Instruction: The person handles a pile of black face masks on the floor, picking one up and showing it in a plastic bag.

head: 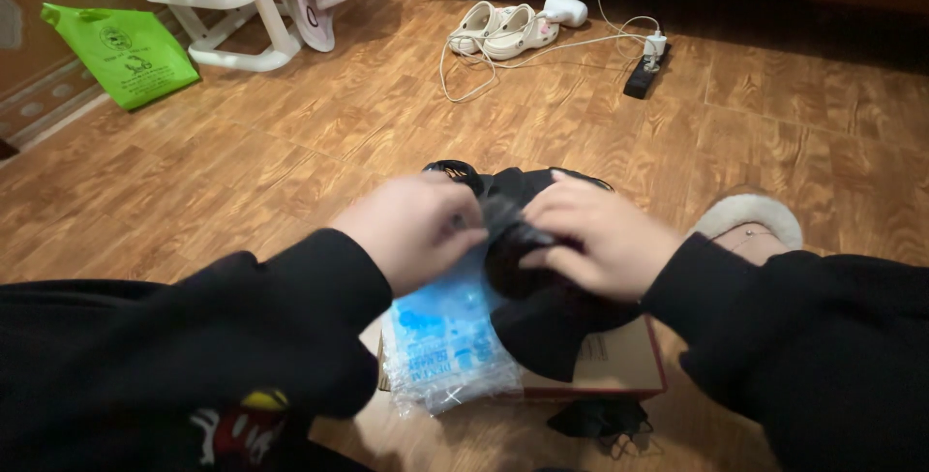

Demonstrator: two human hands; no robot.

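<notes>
My left hand [411, 230] and my right hand [590, 235] meet over a black cloth item [542, 322] that lies on a cardboard box [624, 361] on the wooden floor. Both hands pinch a bunched part of the black cloth between them. Under the cloth, at the box's left side, lies a clear plastic pack with blue print [445, 336]. Both arms wear black sleeves. The part of the cloth under my palms is hidden.
A fuzzy slipper on a foot [750, 220] sits right of the box. Farther back lie pale clogs [503, 29], a white cable with a black power strip [644, 70], a green bag [121, 51] and a white rack [227, 2]. A small black piece [595, 419] lies before the box.
</notes>
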